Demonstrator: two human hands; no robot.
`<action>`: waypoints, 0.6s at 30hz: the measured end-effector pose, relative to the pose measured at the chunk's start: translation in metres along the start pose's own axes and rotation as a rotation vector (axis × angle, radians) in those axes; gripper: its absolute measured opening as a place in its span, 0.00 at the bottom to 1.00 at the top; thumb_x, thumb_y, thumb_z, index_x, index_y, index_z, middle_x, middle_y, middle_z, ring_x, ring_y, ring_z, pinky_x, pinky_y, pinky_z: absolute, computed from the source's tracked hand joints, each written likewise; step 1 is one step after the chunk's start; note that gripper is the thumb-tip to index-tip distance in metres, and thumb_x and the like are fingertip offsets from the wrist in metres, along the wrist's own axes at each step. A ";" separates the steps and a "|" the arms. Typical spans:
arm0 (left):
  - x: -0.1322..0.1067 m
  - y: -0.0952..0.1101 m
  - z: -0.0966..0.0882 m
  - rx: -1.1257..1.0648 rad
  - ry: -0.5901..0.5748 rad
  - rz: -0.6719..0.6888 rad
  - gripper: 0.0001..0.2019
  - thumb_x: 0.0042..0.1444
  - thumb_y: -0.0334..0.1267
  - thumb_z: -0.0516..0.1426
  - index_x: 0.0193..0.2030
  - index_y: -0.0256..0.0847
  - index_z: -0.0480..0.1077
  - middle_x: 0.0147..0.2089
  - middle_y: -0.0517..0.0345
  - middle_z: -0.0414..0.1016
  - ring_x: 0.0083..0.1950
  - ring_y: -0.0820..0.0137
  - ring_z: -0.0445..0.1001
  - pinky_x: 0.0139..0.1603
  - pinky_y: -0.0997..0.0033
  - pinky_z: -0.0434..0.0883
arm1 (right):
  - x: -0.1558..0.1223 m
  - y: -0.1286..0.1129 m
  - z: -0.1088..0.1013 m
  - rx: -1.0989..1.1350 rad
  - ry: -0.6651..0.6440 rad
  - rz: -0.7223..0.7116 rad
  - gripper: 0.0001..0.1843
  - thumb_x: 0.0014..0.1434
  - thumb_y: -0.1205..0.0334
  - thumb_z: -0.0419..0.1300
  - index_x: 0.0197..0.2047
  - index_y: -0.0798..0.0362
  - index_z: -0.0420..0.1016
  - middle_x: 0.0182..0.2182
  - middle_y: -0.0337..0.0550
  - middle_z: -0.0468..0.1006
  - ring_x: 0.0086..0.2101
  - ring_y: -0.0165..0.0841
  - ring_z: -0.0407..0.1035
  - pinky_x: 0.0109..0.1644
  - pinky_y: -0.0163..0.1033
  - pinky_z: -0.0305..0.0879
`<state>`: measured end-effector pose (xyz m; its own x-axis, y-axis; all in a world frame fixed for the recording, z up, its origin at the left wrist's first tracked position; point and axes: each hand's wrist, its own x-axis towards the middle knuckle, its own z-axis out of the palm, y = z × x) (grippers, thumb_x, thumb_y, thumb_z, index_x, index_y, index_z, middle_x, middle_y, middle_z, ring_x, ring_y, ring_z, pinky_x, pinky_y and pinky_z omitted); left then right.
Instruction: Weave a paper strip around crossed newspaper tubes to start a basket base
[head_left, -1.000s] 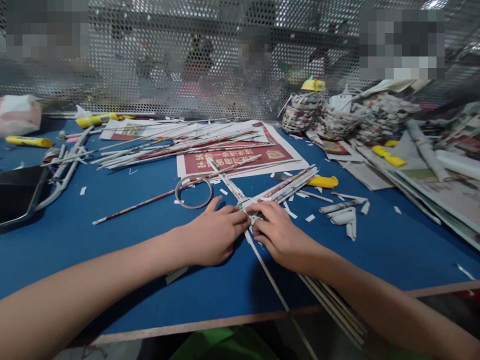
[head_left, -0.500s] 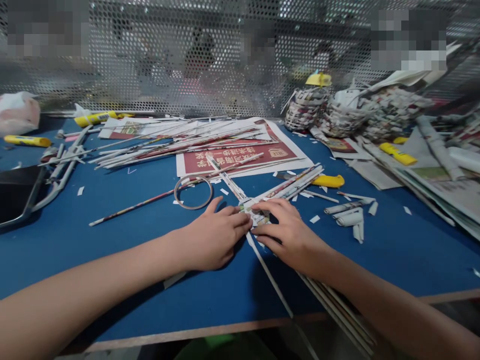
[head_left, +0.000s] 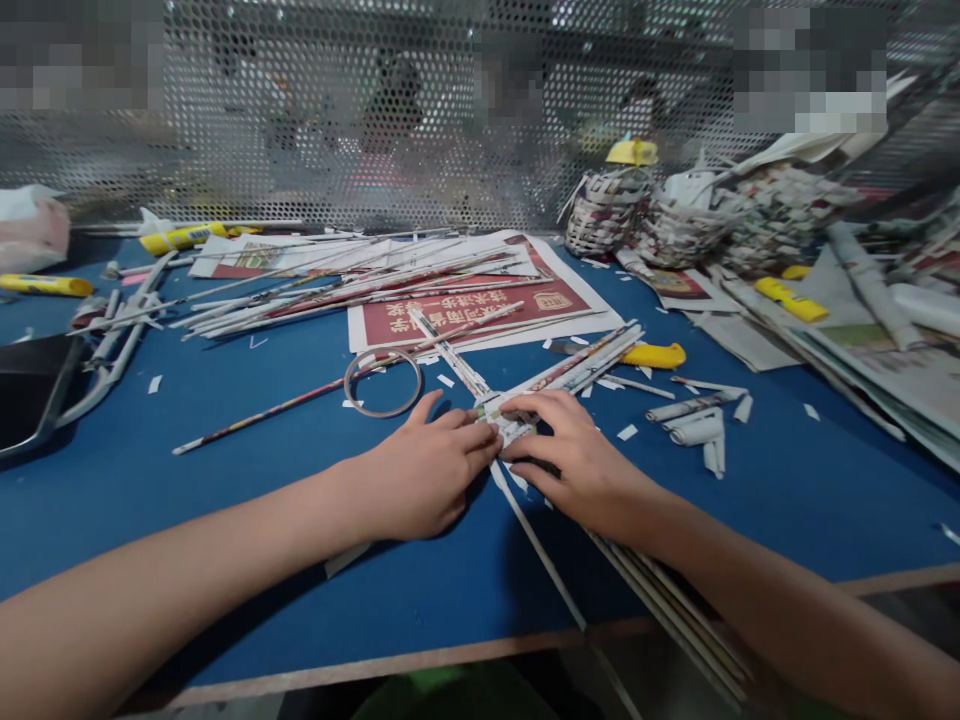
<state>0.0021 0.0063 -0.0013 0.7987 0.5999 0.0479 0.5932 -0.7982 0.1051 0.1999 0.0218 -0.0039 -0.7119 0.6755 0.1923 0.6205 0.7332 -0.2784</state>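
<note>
Several rolled newspaper sticks cross at a small woven patch on the blue table. My left hand presses its fingertips against the left side of this crossing, with its thumb raised apart. From the right, my right hand grips the patch, fingers curved and thumb side low. Part of the patch is hidden under my fingers. One thin paper stick runs from the crossing toward me and past the table edge. More sticks pass under my right forearm.
A tape ring lies left of the crossing. Behind it are a pile of paper sticks and a red printed sheet. A yellow-handled cutter lies right, near short roll pieces. Woven paper baskets stand by the perforated metal screen.
The view has shifted very slightly, so things sit a little further left. Both hands stay on the crossing with hardly any visible movement.
</note>
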 end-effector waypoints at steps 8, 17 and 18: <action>0.000 0.000 0.002 0.024 0.026 -0.001 0.21 0.53 0.34 0.46 0.55 0.39 0.59 0.53 0.48 0.64 0.53 0.59 0.61 0.56 0.43 0.48 | 0.003 0.002 0.003 0.036 0.002 -0.003 0.08 0.54 0.69 0.51 0.28 0.53 0.70 0.46 0.47 0.64 0.49 0.38 0.54 0.53 0.48 0.53; 0.000 0.001 0.002 0.041 0.016 -0.002 0.21 0.53 0.33 0.46 0.55 0.38 0.59 0.52 0.48 0.64 0.53 0.58 0.60 0.56 0.44 0.49 | 0.003 0.001 -0.005 0.054 -0.116 -0.021 0.09 0.56 0.72 0.47 0.29 0.55 0.66 0.49 0.49 0.60 0.50 0.38 0.51 0.53 0.49 0.51; 0.000 0.001 0.002 0.045 0.015 0.000 0.22 0.53 0.34 0.46 0.55 0.38 0.58 0.53 0.48 0.64 0.54 0.58 0.60 0.56 0.45 0.49 | 0.002 0.002 -0.011 0.072 -0.161 -0.038 0.09 0.55 0.72 0.47 0.28 0.55 0.65 0.49 0.49 0.60 0.51 0.38 0.51 0.53 0.49 0.51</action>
<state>0.0028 0.0054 -0.0028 0.7975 0.6001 0.0629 0.5971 -0.7999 0.0603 0.2037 0.0253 0.0060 -0.7816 0.6215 0.0528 0.5707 0.7468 -0.3414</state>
